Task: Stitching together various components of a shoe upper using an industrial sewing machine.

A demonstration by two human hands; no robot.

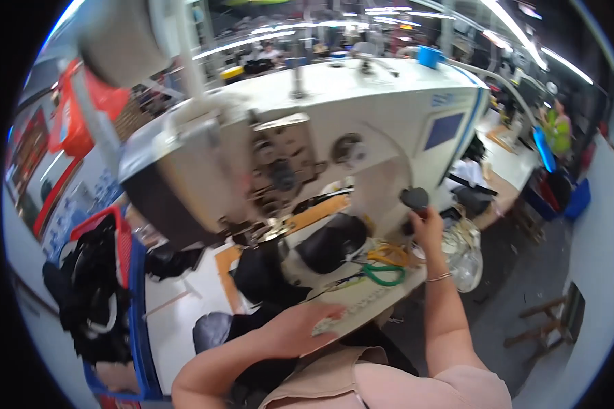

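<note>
A large white industrial sewing machine (382, 129) fills the middle, its needle area at the left end of the arm. My right hand (426, 228) is raised beside the machine's upright, fingers closed on a black rounded piece (414, 198); whether this belongs to the machine cannot be told. Low at the table's front edge, my left hand (297, 330) is slightly blurred, fingers stretched and apart, with nothing visible in them. Black curved pieces (331, 242) lie under the arm. Near them rest green-handled scissors (383, 275) and a yellow-orange handled tool (389, 254).
On the left, a blue crate (138, 320) and a red basket (121, 245) stand with black material. An orange-red plastic bag (82, 109) hangs above. Right of the machine are a clear plastic bag (462, 262) and a wooden stool (546, 320). Other people work further back.
</note>
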